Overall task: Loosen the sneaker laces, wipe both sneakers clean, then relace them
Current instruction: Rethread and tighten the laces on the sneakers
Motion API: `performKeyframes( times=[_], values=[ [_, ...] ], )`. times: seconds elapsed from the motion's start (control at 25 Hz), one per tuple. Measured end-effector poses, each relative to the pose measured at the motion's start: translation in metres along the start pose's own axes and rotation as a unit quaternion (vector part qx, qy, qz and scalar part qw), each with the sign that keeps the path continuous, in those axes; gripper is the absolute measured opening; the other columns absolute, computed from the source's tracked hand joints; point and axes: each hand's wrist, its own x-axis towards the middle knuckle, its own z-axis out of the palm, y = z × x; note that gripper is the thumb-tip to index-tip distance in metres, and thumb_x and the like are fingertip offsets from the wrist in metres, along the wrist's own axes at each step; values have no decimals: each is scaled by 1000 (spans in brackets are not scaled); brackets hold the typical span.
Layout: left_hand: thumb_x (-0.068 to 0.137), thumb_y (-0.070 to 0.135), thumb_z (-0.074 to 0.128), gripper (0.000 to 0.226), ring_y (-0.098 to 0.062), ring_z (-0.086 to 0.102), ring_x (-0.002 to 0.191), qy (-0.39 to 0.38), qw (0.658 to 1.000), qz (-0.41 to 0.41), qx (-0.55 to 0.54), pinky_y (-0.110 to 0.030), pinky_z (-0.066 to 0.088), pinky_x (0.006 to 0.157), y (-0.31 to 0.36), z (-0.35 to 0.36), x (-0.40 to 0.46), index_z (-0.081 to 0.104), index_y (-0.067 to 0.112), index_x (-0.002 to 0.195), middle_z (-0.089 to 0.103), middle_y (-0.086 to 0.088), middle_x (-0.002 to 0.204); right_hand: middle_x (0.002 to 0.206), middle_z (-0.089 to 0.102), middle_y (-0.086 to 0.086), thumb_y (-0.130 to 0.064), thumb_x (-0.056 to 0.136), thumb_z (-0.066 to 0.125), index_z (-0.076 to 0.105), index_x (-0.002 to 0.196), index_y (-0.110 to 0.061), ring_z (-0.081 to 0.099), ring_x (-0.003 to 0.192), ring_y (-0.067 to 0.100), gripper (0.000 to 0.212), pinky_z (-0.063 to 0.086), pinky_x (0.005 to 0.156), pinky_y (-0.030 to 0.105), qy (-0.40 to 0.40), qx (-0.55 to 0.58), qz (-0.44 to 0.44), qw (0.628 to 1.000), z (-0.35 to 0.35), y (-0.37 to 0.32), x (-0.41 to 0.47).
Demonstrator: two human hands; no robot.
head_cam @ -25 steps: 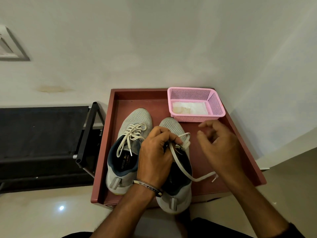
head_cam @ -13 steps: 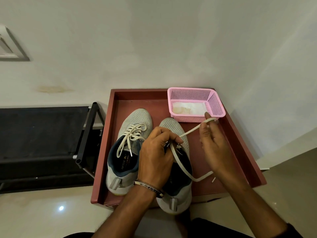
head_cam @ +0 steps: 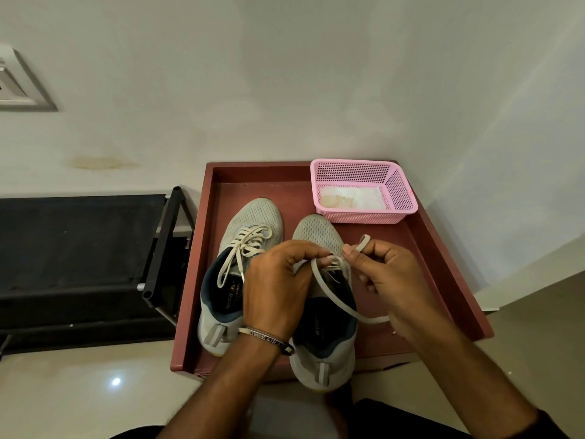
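Head view showed my right hand had brought its pinched lace back beside my left hand, which gripped the right sneaker, probably mid-lacing.

Mesh-cloth sneakers, perforated pink plastic basket, matt red tray, glossy floor.

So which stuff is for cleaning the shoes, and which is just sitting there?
For the job:
left sneaker
right sneaker
lace pinched by both hands
pink basket holding a white cloth

Just there:
red tray
black rack
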Motion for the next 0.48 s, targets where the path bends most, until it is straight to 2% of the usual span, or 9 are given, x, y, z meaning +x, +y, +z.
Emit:
performKeyframes(
  times=[0.08, 0.16, 0.28, 0.32, 0.4, 0.48],
  values=[
    [82, 28, 76, 4, -1, 65, 85, -3, 994, 2, 108, -28, 56, 76, -2, -10, -1, 77, 29, 85, 73, 15, 86, 56, 53, 5, -22, 84, 76, 66, 72, 3, 45, 54, 15, 29, 37, 52, 25, -21, -85, 2, 996, -10, 1, 1],
    [82, 33, 75, 3, -14, 62, 81, -11, 970, 37, 241, -37, 52, 71, -2, -21, -3, 74, 30, 82, 72, 12, 81, 58, 55, 9, -25, 81, 79, 66, 66, -4, 45, 56, 18, 29, 38, 55, 31, -37, -149, 2, 988, -15, 1, 2],
    [85, 37, 69, 8, -17, 59, 76, -17, 959, 26, 280, -38, 49, 67, -3, -31, -4, 72, 31, 81, 69, 11, 73, 55, 59, 7, -21, 82, 78, 67, 67, -3, 50, 53, 13, 26, 40, 51, 22, -33, -166, 6, 986, -13, 4, 1],
    [88, 38, 65, 11, -16, 59, 74, -23, 970, 2, 242, -39, 50, 66, -2, -32, -4, 71, 31, 82, 68, 11, 69, 56, 61, 9, -20, 83, 77, 67, 70, -1, 52, 53, 12, 25, 41, 52, 22, -35, -167, 7, 985, -12, 5, 1],
    [95, 32, 59, 16, -15, 62, 63, -22, 995, -90, 49, -39, 53, 60, 1, -32, 2, 70, 26, 86, 67, 6, 63, 60, 64, 13, -20, 84, 76, 68, 73, 0, 54, 54, 12, 24, 43, 53, 22, -39, -170, 6, 985, -11, 7, 3],
    [101, 20, 51, 19, -13, 62, 58, -2, 968, -188, -165, -31, 52, 53, 10, -32, 9, 70, 18, 99, 72, -2, 71, 62, 65, 14, -19, 84, 76, 69, 74, 0, 54, 55, 11, 23, 43, 50, 18, -40, -162, 7, 986, -11, 7, 3]
  ],
)
